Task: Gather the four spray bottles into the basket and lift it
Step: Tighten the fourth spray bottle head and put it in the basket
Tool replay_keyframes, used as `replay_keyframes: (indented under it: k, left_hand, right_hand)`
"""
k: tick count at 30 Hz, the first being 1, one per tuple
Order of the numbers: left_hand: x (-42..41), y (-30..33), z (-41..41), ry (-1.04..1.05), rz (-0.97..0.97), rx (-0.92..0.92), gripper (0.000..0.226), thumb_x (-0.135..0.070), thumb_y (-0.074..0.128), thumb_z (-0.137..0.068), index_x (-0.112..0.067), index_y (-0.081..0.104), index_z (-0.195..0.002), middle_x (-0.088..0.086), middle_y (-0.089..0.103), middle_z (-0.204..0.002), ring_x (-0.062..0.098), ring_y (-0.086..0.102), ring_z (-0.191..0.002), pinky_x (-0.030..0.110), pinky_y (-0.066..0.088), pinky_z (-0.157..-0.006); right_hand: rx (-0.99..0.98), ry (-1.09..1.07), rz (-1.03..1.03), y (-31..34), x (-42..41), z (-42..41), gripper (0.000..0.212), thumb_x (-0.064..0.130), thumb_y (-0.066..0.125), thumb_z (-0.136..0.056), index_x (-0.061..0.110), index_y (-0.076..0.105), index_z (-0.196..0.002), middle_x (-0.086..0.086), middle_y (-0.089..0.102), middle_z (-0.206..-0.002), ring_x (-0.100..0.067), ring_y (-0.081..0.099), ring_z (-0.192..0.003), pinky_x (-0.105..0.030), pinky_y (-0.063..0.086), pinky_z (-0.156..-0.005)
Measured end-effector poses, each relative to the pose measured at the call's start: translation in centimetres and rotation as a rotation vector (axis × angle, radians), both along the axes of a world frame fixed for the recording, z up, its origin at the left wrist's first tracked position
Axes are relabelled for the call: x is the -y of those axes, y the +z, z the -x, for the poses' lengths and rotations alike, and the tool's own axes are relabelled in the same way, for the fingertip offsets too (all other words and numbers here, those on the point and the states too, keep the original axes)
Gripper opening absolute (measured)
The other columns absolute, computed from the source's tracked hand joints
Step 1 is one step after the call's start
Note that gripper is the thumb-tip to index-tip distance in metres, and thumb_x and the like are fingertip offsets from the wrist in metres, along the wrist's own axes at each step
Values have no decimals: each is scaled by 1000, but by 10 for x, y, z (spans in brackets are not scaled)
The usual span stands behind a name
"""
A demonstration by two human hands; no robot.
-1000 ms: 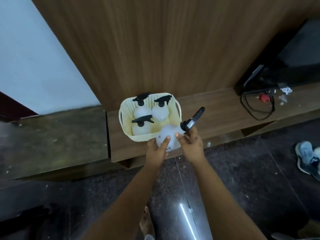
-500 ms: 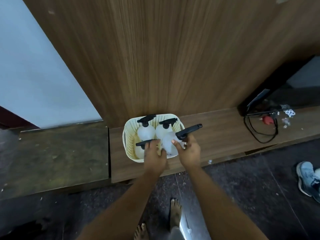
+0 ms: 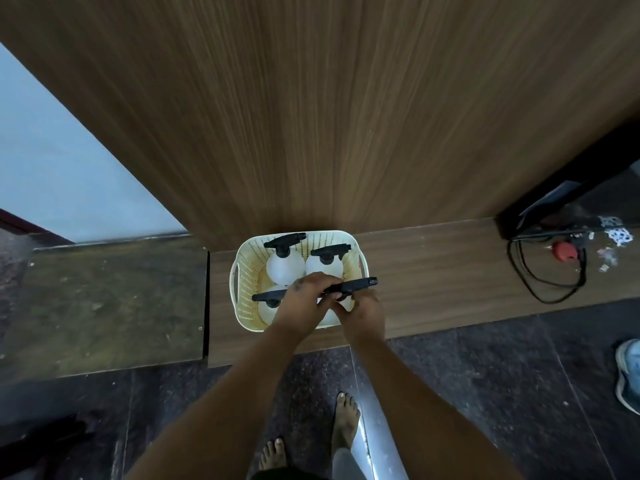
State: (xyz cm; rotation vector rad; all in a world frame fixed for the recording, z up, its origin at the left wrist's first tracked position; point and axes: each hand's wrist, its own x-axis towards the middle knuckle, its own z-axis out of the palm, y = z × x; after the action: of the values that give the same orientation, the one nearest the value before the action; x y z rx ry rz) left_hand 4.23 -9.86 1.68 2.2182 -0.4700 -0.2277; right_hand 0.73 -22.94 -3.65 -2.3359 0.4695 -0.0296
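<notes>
Seating fourth spray bottle [image 3: 349, 287] into cream basket [image 3: 242, 271] at frame centre; left hand [image 3: 304, 303] and right hand [image 3: 363, 315] curled round it. Three bottles already inside. Basket on wooden ledge [image 3: 433, 271], lift not begun.

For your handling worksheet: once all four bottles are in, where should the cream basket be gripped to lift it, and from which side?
Judging by its shape, grip the basket by the slot handles cut into its short end walls, the left slot and the right slot, one hand at each, coming in from the left and right sides. The bottles' black trigger heads crowd the top, and the wooden panel blocks the back.
</notes>
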Motion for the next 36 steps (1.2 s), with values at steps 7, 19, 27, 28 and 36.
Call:
replay_keyframes:
  k: [7, 19, 27, 28, 36]
  left_hand:
    - [-1, -22, -3, 69, -302, 37, 13, -29, 59, -90, -28, 68, -98, 5, 64, -90, 23, 58, -89, 32, 44, -80]
    - [-6, -40, -3, 48, -492, 117, 21, -40, 54, -90, -31, 70, -101, -4, 69, -92, 17, 54, -109, 42, 30, -103]
    - [-28, -23, -18, 176, -221, 84, 48, -49, 54, -80, -17, 62, -115, 1, 64, -113, 23, 51, -111, 36, 36, -93]
    - [-33, -19, -26, 244, -177, 110, 43, -41, 53, -80, -13, 62, -112, 5, 63, -110, 25, 52, -107, 35, 38, -91]
    - [-60, -19, -99, 179, -517, -33, 54, -16, 50, -94, -17, 33, -146, 9, 40, -147, 34, 41, -128, 45, 42, -101]
  right_hand:
    - [-87, -45, -140, -6, 12, -4, 50, 31, 85, -63, 11, 66, -105, -7, 68, -101, -23, 61, -97, -30, 50, -78]
    - [107, 289, -127, 7, 30, -8, 24, 0, 67, -80, 6, 68, -103, -10, 62, -101, -24, 61, -94, -34, 52, -84]
    - [22, 200, -232, 30, 32, -20, 50, 0, 62, -74, 13, 55, -122, -7, 57, -123, -23, 52, -116, -35, 45, -98]
    - [41, 164, -243, 35, 32, -27, 46, 3, 60, -78, 12, 55, -123, -8, 57, -123, -23, 51, -116, -35, 44, -98]
    - [-103, 421, 310, 35, 11, -107, 56, 5, 43, -93, 12, 30, -146, -8, 36, -150, -27, 31, -136, -38, 32, -111]
